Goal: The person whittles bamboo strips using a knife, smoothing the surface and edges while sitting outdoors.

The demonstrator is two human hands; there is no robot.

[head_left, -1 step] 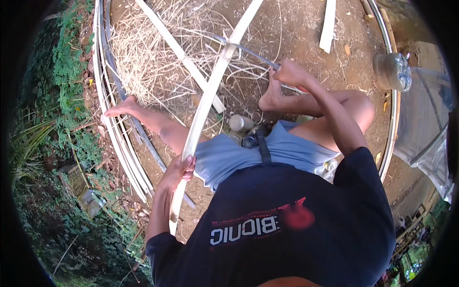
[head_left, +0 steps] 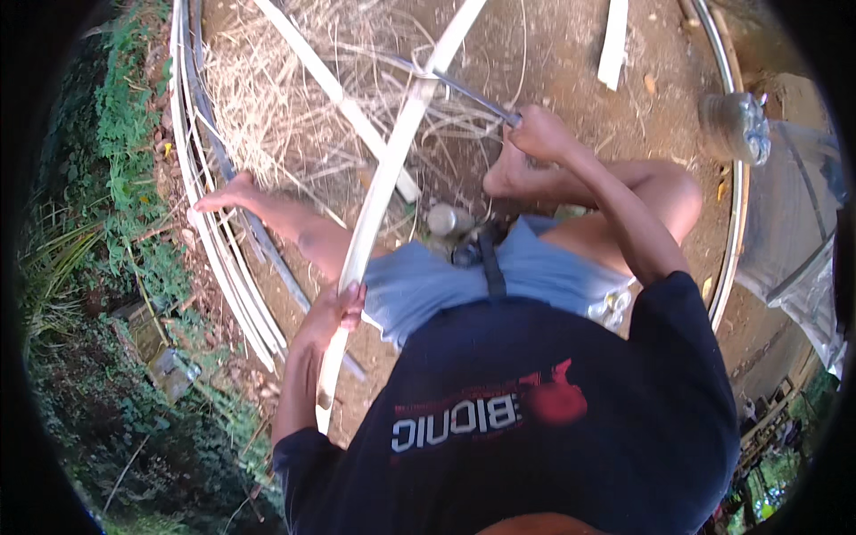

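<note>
Near shavings [head_left: 254, 107] and another slat [head_left: 312, 62], left fingers [head_left: 353, 301] clasp a pale strip [head_left: 375, 203], right fingers [head_left: 528, 135] a knife [head_left: 477, 98].

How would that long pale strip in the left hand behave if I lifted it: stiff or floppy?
The long pale strip looks fairly stiff, since it reaches past the left hand without visibly drooping. It is probably light for its length, being narrow and thin.

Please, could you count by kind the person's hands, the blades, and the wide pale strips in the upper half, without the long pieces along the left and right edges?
Hands: 2 (left hand, right hand)
Blades: 1 (long thin blade)
Wide pale strips: 3 (held strip, left ground strip, upper-right strip)
Total: 6
</note>
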